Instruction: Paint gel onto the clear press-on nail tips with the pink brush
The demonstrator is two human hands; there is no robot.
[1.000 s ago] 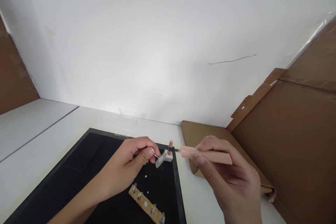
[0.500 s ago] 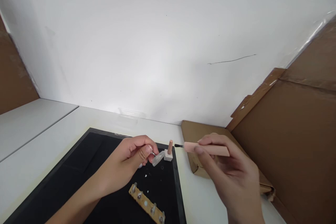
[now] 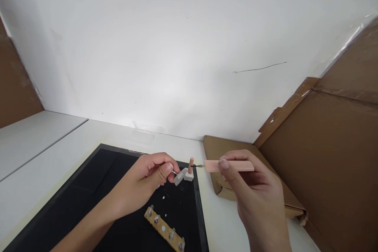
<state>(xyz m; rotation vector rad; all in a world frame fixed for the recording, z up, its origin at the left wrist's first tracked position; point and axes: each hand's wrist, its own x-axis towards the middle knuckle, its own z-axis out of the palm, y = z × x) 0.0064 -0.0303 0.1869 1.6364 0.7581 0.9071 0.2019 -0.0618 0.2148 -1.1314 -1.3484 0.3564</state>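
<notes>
My left hand (image 3: 153, 177) is closed, pinching a thin stem that carries a clear false nail (image 3: 180, 177). The nail tilts away from the fingertips towards the right. In my closed right hand (image 3: 254, 189) is a nail polish brush (image 3: 230, 165), gripped by its long pink handle. Its dark bristles point left, a short way from the false nail, and overlap a small nail polish bottle (image 3: 189, 176) in the view; I cannot tell whether they touch. That bottle stands upright with a brownish-pink cap, behind the nail.
A wavy-edged tan nail stand (image 3: 158, 224) with several clear nail tips lies on the black mat (image 3: 126, 228), near small white bits. A flat cardboard box (image 3: 220, 145) is at the right, beside a cardboard wall (image 3: 330, 157). A white wall (image 3: 165, 47) rises behind.
My right hand has moved slightly left with the brush, bringing the bristles nearer to the false nail. The nail has turned a little and shifted slightly right in my left fingers.
</notes>
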